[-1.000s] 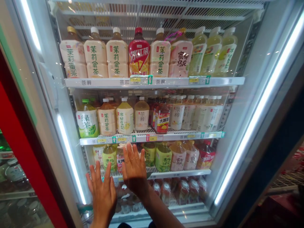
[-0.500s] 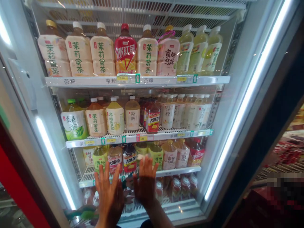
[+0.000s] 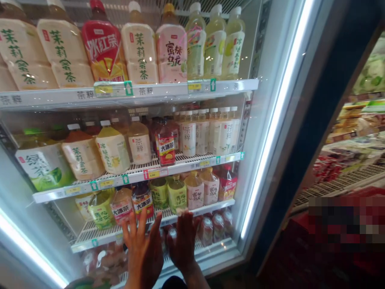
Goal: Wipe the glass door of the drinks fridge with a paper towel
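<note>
My left hand (image 3: 143, 252) and my right hand (image 3: 183, 241) lie flat, fingers spread, against the glass door (image 3: 258, 132) of a lit drinks fridge, low down and side by side. Neither holds anything. Behind the glass, just above my fingertips, the third shelf (image 3: 99, 235) carries small tea bottles, among them a red-labelled iced tea bottle (image 3: 142, 202). Small bottles (image 3: 207, 230) stand on the bottom shelf behind my right hand.
Upper shelves hold large jasmine tea bottles (image 3: 140, 50), a red iced tea bottle (image 3: 104, 46) and pale green bottles (image 3: 215, 42). A bright light strip (image 3: 275, 116) runs down the door's right edge. A dark frame (image 3: 319, 120) and wire shelves of packaged goods (image 3: 345, 176) lie to the right.
The view has swung right and closer to the fridge, so the shelves have slid left. Both hands stay flat on the glass and sit lower in view, now below the third shelf.
</note>
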The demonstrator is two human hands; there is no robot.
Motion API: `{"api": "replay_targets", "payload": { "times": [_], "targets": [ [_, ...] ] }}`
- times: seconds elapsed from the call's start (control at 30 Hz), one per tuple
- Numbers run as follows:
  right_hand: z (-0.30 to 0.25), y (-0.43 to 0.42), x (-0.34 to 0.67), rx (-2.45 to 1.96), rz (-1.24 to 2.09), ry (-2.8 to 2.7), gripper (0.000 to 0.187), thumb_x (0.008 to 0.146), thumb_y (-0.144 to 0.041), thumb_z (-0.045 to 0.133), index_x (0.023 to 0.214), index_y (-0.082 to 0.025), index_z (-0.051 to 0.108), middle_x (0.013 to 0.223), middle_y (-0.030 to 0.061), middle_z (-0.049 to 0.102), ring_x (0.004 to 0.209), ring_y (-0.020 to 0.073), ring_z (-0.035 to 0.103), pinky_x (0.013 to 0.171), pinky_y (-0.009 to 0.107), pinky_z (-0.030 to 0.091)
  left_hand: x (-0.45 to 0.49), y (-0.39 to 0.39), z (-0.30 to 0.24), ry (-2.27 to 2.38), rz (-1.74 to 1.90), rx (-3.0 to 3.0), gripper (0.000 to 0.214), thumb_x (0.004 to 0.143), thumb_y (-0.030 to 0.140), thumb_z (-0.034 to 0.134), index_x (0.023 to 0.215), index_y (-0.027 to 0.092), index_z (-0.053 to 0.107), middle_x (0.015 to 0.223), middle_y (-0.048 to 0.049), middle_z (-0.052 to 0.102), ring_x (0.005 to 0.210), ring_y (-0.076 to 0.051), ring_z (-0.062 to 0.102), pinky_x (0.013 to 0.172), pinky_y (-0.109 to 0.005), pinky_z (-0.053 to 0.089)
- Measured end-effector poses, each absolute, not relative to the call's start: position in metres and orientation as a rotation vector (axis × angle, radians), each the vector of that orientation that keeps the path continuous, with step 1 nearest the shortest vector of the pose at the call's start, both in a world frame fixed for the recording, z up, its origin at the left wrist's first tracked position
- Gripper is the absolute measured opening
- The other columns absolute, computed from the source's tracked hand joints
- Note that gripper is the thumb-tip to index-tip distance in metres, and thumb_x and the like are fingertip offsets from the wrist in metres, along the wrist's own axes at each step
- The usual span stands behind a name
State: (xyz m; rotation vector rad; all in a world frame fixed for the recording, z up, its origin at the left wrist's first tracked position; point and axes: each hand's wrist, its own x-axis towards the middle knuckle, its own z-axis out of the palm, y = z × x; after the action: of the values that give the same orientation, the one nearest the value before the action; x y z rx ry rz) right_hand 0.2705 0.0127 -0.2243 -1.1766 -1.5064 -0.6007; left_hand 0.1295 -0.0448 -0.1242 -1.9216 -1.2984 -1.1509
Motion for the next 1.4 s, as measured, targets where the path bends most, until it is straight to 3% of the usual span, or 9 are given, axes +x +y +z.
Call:
{"api": "replay_targets", "payload": {
  "times": [0.17, 0.4, 0.6, 0.8, 0.93, 1.07, 1.23, 1.4],
  "targets": [
    [-0.230, 0.030, 0.329, -1.359, -0.480, -1.084, 0.069, 0.105, -0.029, 0.032, 0.164, -0.010, 0.002, 0.170, 0.0247, 0.002, 0.158, 0.0441, 0.002, 0.114, 0.085, 0.011, 0.152, -0.040, -0.129, -1.260, -1.135, -1.914, 0.092, 0.087, 0.005, 0.060, 0.160, 0.042, 0.018, 0.173, 0.0023, 0.009, 0.160, -0.032, 0.006, 0.129, -0.062, 0.005],
    [-0.244, 0.019, 0.318, -1.318, -0.460, -1.347, 0.071, 0.105, -0.040, 0.032, 0.165, -0.012, 0.005, 0.171, 0.0202, 0.007, 0.159, 0.0414, 0.003, 0.117, 0.081, 0.019, 0.171, -0.033, -0.145, -1.282, -1.068, -2.006, 0.096, 0.083, 0.010, 0.066, 0.159, 0.046, 0.019, 0.173, 0.0028, 0.007, 0.159, -0.040, 0.005, 0.126, -0.071, 0.004],
    [-0.214, 0.033, 0.362, -1.424, -0.347, -0.875, 0.065, 0.106, -0.031, 0.022, 0.165, -0.012, 0.002, 0.171, 0.0223, 0.002, 0.158, 0.0442, 0.002, 0.114, 0.085, 0.010, 0.171, -0.030, -0.149, -1.286, -1.070, -1.994, 0.101, 0.081, 0.007, 0.067, 0.159, 0.047, 0.016, 0.173, 0.0010, 0.008, 0.159, -0.041, 0.005, 0.124, -0.074, 0.004],
    [-0.212, 0.012, 0.312, -1.179, -0.538, -1.514, 0.072, 0.105, -0.040, 0.032, 0.163, -0.006, 0.006, 0.171, 0.0212, 0.008, 0.159, 0.0384, 0.003, 0.122, 0.076, 0.009, 0.166, -0.032, -0.143, -1.281, -1.062, -1.977, 0.095, 0.085, 0.012, 0.066, 0.160, 0.044, 0.018, 0.174, 0.0031, 0.005, 0.160, -0.038, 0.002, 0.126, -0.069, 0.001],
    [-0.164, 0.029, 0.341, -1.220, -0.542, -1.256, 0.068, 0.106, -0.038, 0.027, 0.165, -0.012, 0.005, 0.171, 0.0200, 0.006, 0.158, 0.0443, 0.004, 0.117, 0.084, 0.009, 0.140, -0.036, -0.129, -1.300, -1.094, -1.920, 0.092, 0.087, 0.011, 0.064, 0.159, 0.046, 0.019, 0.173, 0.0049, 0.005, 0.160, -0.037, 0.000, 0.126, -0.070, 0.001],
    [-0.133, 0.031, 0.333, -1.260, -0.494, -1.188, 0.069, 0.105, -0.036, 0.025, 0.164, -0.006, 0.003, 0.171, 0.0224, 0.001, 0.157, 0.0462, 0.004, 0.117, 0.082, 0.015, 0.111, -0.037, -0.112, -1.339, -1.131, -1.849, 0.092, 0.086, 0.014, 0.066, 0.158, 0.047, 0.020, 0.173, 0.0052, 0.005, 0.159, -0.039, -0.001, 0.125, -0.072, 0.000],
    [-0.121, 0.029, 0.307, -1.045, -0.809, -1.682, 0.077, 0.103, -0.045, 0.039, 0.164, -0.008, 0.009, 0.168, 0.0195, 0.024, 0.159, 0.0371, 0.013, 0.123, 0.072, 0.017, 0.089, -0.034, -0.094, -1.340, -1.135, -1.796, 0.090, 0.088, 0.012, 0.062, 0.160, 0.044, 0.018, 0.174, 0.0021, 0.003, 0.160, -0.036, -0.001, 0.126, -0.069, -0.002],
    [-0.032, 0.046, 0.325, -1.139, -0.717, -1.242, 0.066, 0.107, -0.037, 0.023, 0.164, -0.012, 0.002, 0.172, 0.0191, 0.007, 0.160, 0.0362, 0.004, 0.120, 0.077, 0.008, 0.060, -0.028, -0.060, -1.260, -1.175, -1.717, 0.087, 0.089, 0.014, 0.063, 0.160, 0.041, 0.021, 0.174, -0.0012, 0.003, 0.160, -0.033, -0.003, 0.126, -0.065, -0.005]
  ]
}}
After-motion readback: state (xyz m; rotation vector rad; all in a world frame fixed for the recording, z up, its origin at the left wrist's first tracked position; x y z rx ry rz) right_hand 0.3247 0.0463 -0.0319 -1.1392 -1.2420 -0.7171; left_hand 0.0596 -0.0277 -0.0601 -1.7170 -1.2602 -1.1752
